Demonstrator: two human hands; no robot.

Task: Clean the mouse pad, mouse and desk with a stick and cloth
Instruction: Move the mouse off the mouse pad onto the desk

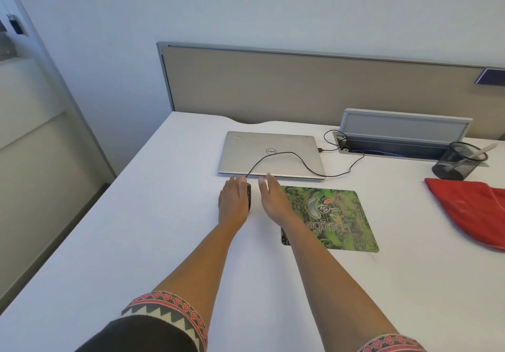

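My left hand (pixel 233 201) lies over a black wired mouse (pixel 249 194) on the white desk (pixel 136 242), left of the pad; only the mouse's right edge shows. My right hand (pixel 273 201) is flat with fingers apart and holds nothing, its palm over the left edge of the green patterned mouse pad (pixel 338 220). A red cloth (pixel 472 209) lies at the desk's right. A pale stick (pixel 485 149) leans in a black mesh cup (pixel 459 161) behind the cloth.
A closed silver laptop (pixel 270 154) sits just beyond my hands, with the mouse cable (pixel 300 160) looping over its lid to the right. A grey cable box (pixel 404 135) stands at the back right before a beige partition (pixel 300 86). The desk's left edge drops off.
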